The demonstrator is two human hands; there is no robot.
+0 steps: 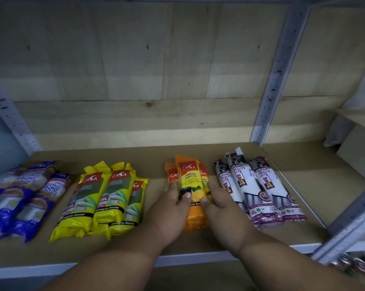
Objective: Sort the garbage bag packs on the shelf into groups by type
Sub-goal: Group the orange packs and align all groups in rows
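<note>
Four groups of garbage bag packs lie on the brown shelf board (152,156). Blue packs (21,198) are at the far left, yellow CASA packs (101,198) beside them, orange CASA packs (191,181) in the middle, and white and purple drawstring packs (259,185) on the right. My left hand (169,208) presses the left side of the orange group, its thumb on the top pack. On the right side of the same group rests my right hand (219,208). Both hands squeeze the orange packs between them.
A wooden back wall (135,80) closes the shelf. Grey metal uprights (276,80) stand at the right and the far left (13,122). The shelf's front edge (198,259) runs below my forearms. Cans (353,263) show on a lower level at the bottom right.
</note>
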